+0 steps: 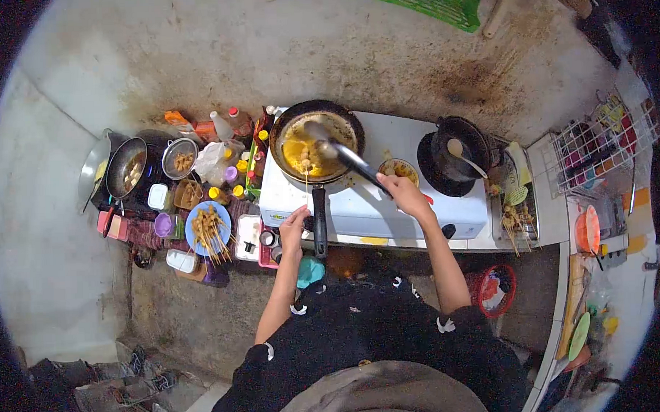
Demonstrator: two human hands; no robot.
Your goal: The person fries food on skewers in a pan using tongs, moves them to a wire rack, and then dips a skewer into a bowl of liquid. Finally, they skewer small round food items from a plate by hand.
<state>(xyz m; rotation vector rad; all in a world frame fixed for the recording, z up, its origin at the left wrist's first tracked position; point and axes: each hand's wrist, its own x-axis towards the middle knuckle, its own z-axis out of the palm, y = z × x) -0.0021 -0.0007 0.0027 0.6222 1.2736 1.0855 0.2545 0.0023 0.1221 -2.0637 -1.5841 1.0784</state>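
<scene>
A dark frying pan (pixel 354 129) stands on the left side of the white stove (pixel 432 217), its black handle pointing toward me. Yellow egg-like food (pixel 297 150) lies in it. My left hand (pixel 295 225) pinches the end of a thin skewer (pixel 307 192), whose far end with food on it rests in the pan. In my right hand (pixel 404 194) is a long-handled spatula (pixel 354 160); its head is over the pan and blurred. Just beyond my right hand sits a bowl of yellowish food (pixel 399 169).
A black pot (pixel 462 147) with a ladle occupies the right burner. Skewers fill a blue plate (pixel 208 228) at left, near bottles, containers and another pan (pixel 126 167). More skewers (pixel 517 221) lie on a tray at right. A red basket (pixel 491 291) stands below.
</scene>
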